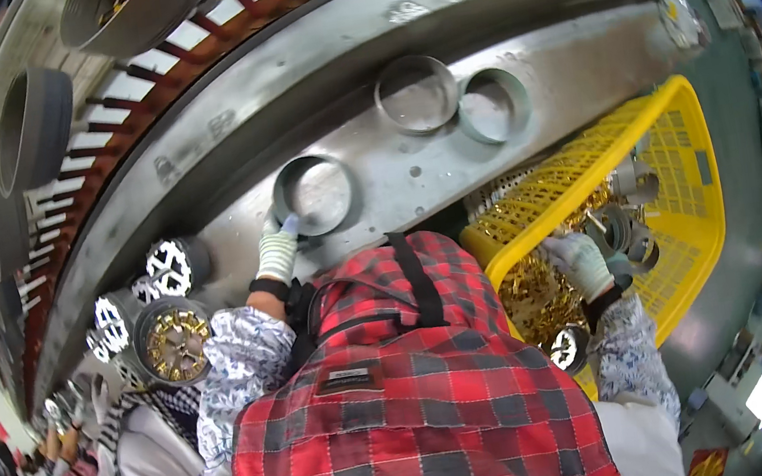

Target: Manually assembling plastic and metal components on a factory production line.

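Observation:
My left hand [278, 254], in a striped white glove, pinches the near-left wall of a grey ring [352, 194] that rests on the metal bench. One fingertip shows inside the rim. Reaching into a yellow plastic basket [701, 167] on the right is my right hand [581, 263], gloved too. It lies over a heap of small gold-coloured metal pieces [534, 306], and its fingertips are hidden, so I cannot make out a grip. Several grey rings [645, 253] lie beside that hand in the basket.
Two more grey rings [421, 129] stand farther back on the bench [376, 202]. At left are a ring filled with gold pieces [173, 340] and rings with white spoked inserts [171, 267]. Beyond the bench's raised edge runs a row of dark red bars [114, 129]. Other people work at far left.

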`<move>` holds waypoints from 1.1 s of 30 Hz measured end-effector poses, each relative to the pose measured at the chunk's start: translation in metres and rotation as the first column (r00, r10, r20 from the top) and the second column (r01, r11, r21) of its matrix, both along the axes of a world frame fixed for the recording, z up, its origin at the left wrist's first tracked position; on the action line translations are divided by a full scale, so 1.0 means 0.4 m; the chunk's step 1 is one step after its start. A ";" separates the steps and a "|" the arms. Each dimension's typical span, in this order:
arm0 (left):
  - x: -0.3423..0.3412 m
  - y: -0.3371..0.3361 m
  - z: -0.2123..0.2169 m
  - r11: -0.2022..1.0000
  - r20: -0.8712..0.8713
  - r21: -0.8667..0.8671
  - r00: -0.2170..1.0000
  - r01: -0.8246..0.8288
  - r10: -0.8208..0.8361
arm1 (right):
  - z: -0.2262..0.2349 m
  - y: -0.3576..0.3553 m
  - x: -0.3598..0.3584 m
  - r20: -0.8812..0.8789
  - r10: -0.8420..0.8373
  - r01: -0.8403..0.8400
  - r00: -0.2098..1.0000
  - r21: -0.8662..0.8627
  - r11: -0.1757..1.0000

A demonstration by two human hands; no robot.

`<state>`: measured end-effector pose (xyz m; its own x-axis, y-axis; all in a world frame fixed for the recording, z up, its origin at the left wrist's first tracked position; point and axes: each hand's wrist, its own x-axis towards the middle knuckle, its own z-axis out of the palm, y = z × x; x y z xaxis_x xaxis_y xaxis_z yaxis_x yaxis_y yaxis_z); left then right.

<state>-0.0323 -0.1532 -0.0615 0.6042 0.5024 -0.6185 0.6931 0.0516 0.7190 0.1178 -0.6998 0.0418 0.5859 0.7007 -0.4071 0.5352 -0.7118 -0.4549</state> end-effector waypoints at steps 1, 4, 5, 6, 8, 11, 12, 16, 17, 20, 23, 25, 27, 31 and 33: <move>-0.019 0.023 -0.012 0.998 0.011 0.062 1.000 0.024 -0.025 | 0.021 0.008 0.027 0.007 -0.098 0.096 0.995 0.144 0.985; 0.053 -0.073 0.112 0.990 -0.001 -0.084 0.994 -0.113 0.114 | 0.051 -0.049 0.049 -0.099 -0.597 0.584 0.796 0.386 0.714; 0.044 -0.067 0.101 0.988 -0.043 -0.090 0.991 -0.127 0.124 | 0.065 -0.086 0.088 -0.243 -0.698 0.733 0.674 0.340 0.590; 0.038 -0.063 0.093 0.987 -0.086 -0.092 0.988 -0.134 0.127 | 0.090 -0.081 0.122 -0.269 -0.743 0.772 0.613 0.402 0.492; 0.046 -0.087 0.127 0.978 -0.001 -0.073 0.980 -0.197 0.198 | 0.169 -0.018 0.178 -0.285 -0.780 0.797 0.557 0.446 0.406; 0.040 -0.069 0.154 0.968 0.102 -0.022 0.962 -0.251 0.252 | 0.212 0.270 0.199 0.070 -0.502 0.324 0.862 0.684 0.653; 0.069 -0.073 0.197 0.971 0.106 -0.020 0.965 -0.239 0.240 | 0.198 0.366 0.200 -0.073 -0.362 0.294 0.929 0.737 0.608; 0.098 -0.077 0.207 0.985 0.120 0.095 0.984 -0.141 0.130 | 0.004 0.676 0.154 -0.176 -0.175 0.245 0.969 0.796 0.553; 0.100 -0.077 0.202 0.989 0.084 0.137 0.995 -0.058 0.047 | -0.032 0.731 0.157 0.018 -0.131 0.063 0.991 0.804 0.592; 0.045 -0.053 0.133 0.991 0.029 0.126 0.998 0.052 -0.056 | -0.123 0.889 0.134 0.104 -0.028 -0.074 0.994 0.846 0.528; 0.086 -0.064 0.187 0.987 -0.086 -0.087 0.986 0.135 -0.142 | -0.154 0.944 0.113 0.169 -0.018 -0.136 0.985 0.847 0.514; 0.104 -0.054 0.199 0.971 -0.037 -0.190 0.987 0.147 -0.157 | -0.170 0.967 0.096 0.152 0.012 -0.136 0.988 0.840 0.525; 0.121 -0.045 0.191 0.967 -0.116 -0.117 0.964 0.225 -0.239 | -0.187 0.978 0.086 0.196 0.009 -0.170 0.981 0.827 0.535; 0.113 -0.043 0.137 0.961 -0.132 -0.102 0.955 0.255 -0.267 | -0.207 0.982 0.084 0.152 0.034 -0.147 0.988 0.834 0.532; 0.106 -0.040 0.109 0.962 -0.118 -0.027 0.955 0.272 -0.273 | -0.214 0.984 0.089 0.127 0.032 -0.124 0.991 0.833 0.540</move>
<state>0.0101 -0.1690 -0.0179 0.6387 0.3222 -0.6987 0.7626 -0.1442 0.6306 0.1533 -0.3062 -0.0439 0.5108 0.7396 0.4383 0.6378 0.0158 -0.7700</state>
